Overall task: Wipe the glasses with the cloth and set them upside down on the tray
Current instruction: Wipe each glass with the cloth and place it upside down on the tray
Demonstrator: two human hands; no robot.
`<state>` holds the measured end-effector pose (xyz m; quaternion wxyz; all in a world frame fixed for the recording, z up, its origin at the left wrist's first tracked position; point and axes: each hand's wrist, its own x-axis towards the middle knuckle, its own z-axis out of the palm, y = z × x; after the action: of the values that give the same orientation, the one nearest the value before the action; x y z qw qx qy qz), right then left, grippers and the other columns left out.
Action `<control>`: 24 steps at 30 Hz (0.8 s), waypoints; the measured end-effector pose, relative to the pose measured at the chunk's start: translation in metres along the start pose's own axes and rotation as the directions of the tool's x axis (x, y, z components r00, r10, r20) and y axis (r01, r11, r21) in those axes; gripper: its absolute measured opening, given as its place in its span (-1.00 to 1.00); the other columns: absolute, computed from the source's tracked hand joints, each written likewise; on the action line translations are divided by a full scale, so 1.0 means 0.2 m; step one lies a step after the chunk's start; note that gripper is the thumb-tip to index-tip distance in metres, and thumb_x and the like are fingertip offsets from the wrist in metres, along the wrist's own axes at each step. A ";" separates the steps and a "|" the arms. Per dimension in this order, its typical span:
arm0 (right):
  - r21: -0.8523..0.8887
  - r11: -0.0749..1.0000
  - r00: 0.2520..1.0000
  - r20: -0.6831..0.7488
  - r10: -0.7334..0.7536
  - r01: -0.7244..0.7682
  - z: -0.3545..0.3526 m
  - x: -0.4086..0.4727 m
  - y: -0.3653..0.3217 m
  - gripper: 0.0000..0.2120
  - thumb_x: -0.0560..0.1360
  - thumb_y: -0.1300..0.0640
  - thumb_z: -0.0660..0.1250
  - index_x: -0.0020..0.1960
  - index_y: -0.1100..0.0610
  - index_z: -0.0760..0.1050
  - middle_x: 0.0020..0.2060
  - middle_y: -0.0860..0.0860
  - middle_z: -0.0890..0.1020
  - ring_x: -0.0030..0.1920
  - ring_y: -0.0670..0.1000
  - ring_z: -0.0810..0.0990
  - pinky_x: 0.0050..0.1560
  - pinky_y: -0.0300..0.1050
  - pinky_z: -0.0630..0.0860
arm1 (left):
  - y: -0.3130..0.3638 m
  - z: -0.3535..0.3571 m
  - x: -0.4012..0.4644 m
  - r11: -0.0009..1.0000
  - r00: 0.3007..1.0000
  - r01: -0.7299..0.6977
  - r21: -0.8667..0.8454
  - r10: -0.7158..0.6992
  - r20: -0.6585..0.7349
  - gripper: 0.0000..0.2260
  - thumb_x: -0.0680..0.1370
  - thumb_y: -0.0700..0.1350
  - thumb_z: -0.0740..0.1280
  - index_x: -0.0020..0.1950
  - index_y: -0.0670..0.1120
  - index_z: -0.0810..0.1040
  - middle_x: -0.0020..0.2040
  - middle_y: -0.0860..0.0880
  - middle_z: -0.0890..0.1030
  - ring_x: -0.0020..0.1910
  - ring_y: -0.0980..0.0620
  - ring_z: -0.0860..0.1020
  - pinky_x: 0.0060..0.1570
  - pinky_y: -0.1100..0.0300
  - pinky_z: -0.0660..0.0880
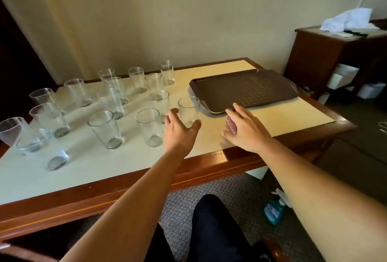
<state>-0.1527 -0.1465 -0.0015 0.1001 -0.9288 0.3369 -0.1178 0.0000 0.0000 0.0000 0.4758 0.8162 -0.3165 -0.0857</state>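
A wooden-edged bench [219, 155] with a pale top carries a crowd of clear drinking glasses [109, 98] on its left half, all standing rim up. A brown plastic tray [245, 89] lies on the right half, towards the far edge, with nothing on it.

The left hand [180, 129] reaches forward with fingers and thumb spread wide around the nearest-right glass [189, 111], which stands just left of the tray's near-left corner; the thumb is at the glass's right side and the fingers at its left, but whether they touch it cannot be told.

The right hand [245, 127] is stretched out flat-fingered near the bench's near edge, just in front of the tray, its fingers resting over a small reddish patterned cloth [231, 125] that shows beneath the palm; the fingers are not curled round it.

At the far right stands a dark wooden side cabinet [326, 56] with crumpled white fabric [349, 19] on top. A blue spray bottle [274, 211] lies on the patterned carpet [188, 205] below the bench.
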 end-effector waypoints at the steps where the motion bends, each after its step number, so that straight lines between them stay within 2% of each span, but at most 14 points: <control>1: -0.019 1.000 1.000 0.024 -0.003 0.003 0.02 0.01 0.01 -0.22 0.60 -0.30 0.25 0.66 -0.01 0.05 0.67 0.00 -0.05 0.65 0.10 -0.01 0.58 0.13 0.14 | 0.00 0.02 0.01 1.000 1.000 0.020 -0.014 -0.020 -0.007 -0.35 0.57 0.10 0.44 0.55 -0.07 0.23 0.50 -0.13 0.37 0.41 -0.19 0.43 0.34 -0.10 0.44; 4: -0.043 0.999 0.993 0.118 0.032 -0.027 0.09 0.00 0.04 -0.17 0.62 -0.37 0.11 0.68 0.05 -0.11 0.67 0.03 -0.15 0.66 0.06 -0.15 0.60 0.02 -0.07 | -0.04 0.06 0.06 0.998 0.998 0.062 -0.021 -0.062 -0.002 -0.27 0.58 0.12 0.43 0.62 -0.07 0.16 0.56 -0.14 0.34 0.48 -0.20 0.39 0.37 -0.11 0.41; 7: -0.049 0.998 0.989 0.142 0.042 -0.036 0.18 -0.01 0.07 -0.15 0.62 -0.40 0.01 0.67 0.08 -0.20 0.66 0.03 -0.17 0.65 0.02 -0.19 0.49 -0.12 -0.25 | -0.08 0.10 0.12 0.996 0.996 0.086 -0.020 -0.086 0.014 -0.24 0.59 0.14 0.43 0.64 -0.06 0.12 0.59 -0.15 0.35 0.51 -0.22 0.38 0.41 -0.13 0.41; 12: -0.030 0.999 0.985 0.170 0.035 -0.030 0.19 0.00 0.08 -0.17 0.63 -0.37 0.01 0.68 0.08 -0.21 0.66 0.00 -0.18 0.65 0.01 -0.21 0.48 -0.13 -0.25 | -0.09 0.11 0.22 0.997 0.996 0.065 -0.050 -0.062 0.071 -0.31 0.57 0.15 0.47 0.56 -0.06 0.25 0.46 -0.11 0.49 0.38 -0.16 0.50 0.30 -0.04 0.49; 15: 0.006 1.000 0.991 0.130 0.018 -0.019 0.19 -0.03 0.06 -0.26 0.68 -0.28 0.04 0.68 0.09 -0.11 0.67 0.01 -0.09 0.66 0.01 -0.14 0.56 -0.10 -0.16 | -0.07 0.11 0.23 0.994 0.994 0.069 -0.083 -0.061 0.087 -0.37 0.55 0.16 0.50 0.48 -0.08 0.34 0.33 -0.06 0.55 0.23 -0.07 0.55 0.09 0.10 0.49; 18: 0.047 0.999 0.997 0.074 0.022 -0.026 0.20 -0.06 0.03 -0.37 0.71 -0.15 0.07 0.68 0.08 -0.01 0.67 0.01 0.02 0.65 0.02 -0.03 0.60 -0.06 -0.01 | -0.06 0.11 0.21 0.989 0.994 0.068 -0.133 -0.056 0.093 -0.36 0.52 0.17 0.52 0.46 -0.07 0.38 0.23 -0.04 0.56 0.13 -0.03 0.55 0.01 0.14 0.49; 21: 0.089 0.996 1.000 -0.013 -0.006 0.007 0.22 -0.08 0.01 -0.46 0.72 0.01 0.14 0.65 0.12 0.13 0.63 0.05 0.18 0.62 0.06 0.14 0.56 -0.07 0.16 | -0.05 0.09 0.16 0.975 0.995 0.061 -0.212 -0.044 0.084 -0.32 0.49 0.21 0.53 0.48 -0.05 0.39 0.17 -0.05 0.57 0.11 -0.05 0.58 -0.01 0.16 0.54; 24: 0.118 0.992 0.995 -0.096 -0.025 0.036 0.23 -0.12 -0.04 -0.51 0.68 0.15 0.23 0.60 0.13 0.28 0.57 0.08 0.34 0.53 0.10 0.37 0.45 -0.06 0.37 | -0.02 0.07 0.13 0.929 0.994 0.092 -0.359 -0.062 0.095 -0.31 0.49 0.19 0.54 0.50 -0.08 0.38 0.16 -0.12 0.57 0.09 -0.08 0.60 -0.16 0.26 0.59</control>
<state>-0.1533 -0.1202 -0.0470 0.1380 -0.9196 0.3192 -0.1829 0.0167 -0.0246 -0.0062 0.6012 0.7219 -0.2823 -0.1944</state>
